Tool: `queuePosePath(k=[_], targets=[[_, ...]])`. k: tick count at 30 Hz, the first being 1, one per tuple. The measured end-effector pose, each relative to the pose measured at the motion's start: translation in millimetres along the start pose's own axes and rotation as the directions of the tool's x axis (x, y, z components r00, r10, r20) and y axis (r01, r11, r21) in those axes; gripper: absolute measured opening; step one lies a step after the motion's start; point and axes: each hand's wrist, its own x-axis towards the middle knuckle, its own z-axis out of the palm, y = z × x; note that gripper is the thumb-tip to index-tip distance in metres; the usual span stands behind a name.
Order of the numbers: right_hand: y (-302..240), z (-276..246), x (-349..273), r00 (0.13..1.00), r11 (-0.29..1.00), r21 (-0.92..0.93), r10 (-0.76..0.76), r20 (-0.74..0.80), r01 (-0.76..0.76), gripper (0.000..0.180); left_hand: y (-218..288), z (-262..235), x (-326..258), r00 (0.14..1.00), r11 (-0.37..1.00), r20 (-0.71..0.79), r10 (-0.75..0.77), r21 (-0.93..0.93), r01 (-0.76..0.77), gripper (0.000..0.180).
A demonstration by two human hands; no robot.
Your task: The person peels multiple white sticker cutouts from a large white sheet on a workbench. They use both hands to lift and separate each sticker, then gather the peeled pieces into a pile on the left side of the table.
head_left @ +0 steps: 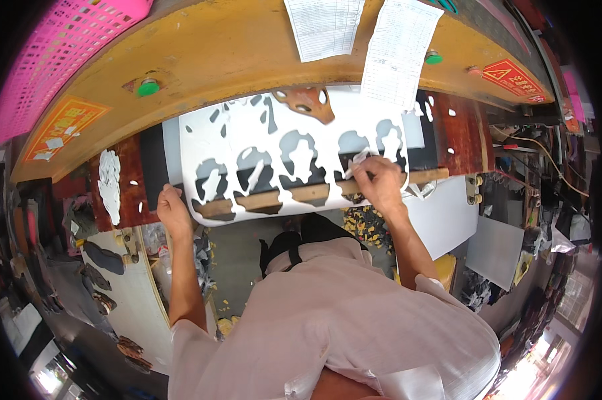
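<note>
Fingers of the right hand [381, 185] pinch a white scrap [359, 159] over the perforated white sheet [246, 131] spreading beneath and leftward. The left hand [173, 210] curls near the sheet's left edge; its hold cannot be told. Reddish worktop [467, 133] flanks the sheet, a yellow beam [234, 57] spans beyond both hands, and yellow scraps [367, 228] litter the floor [242, 267] below.

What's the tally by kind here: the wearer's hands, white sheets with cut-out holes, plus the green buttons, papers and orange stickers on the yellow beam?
Hands: 2
White sheet with cut-out holes: 1
Green buttons: 2
Papers: 2
Orange stickers: 2
Total: 9
</note>
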Motion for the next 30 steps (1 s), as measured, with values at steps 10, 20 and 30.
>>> queuePosePath(k=[10,20,30], targets=[[-49,99,33,0.901,0.861,-0.273,-0.432,0.050,0.428,0.076,68,146,-161,0.296,0.566,0.545,0.785,-0.437,-0.699,0.017],[-30,-40,6,0.866,0.671,0.638,0.013,0.500,-0.378,0.054,16,115,-228,0.399,0.616,0.514,0.759,-0.371,-0.695,0.029],[-63,-113,-42,0.991,0.773,0.634,0.085,-0.101,-0.002,0.050,18,116,-241,0.373,0.544,0.487,0.790,-0.274,-0.793,0.028]])
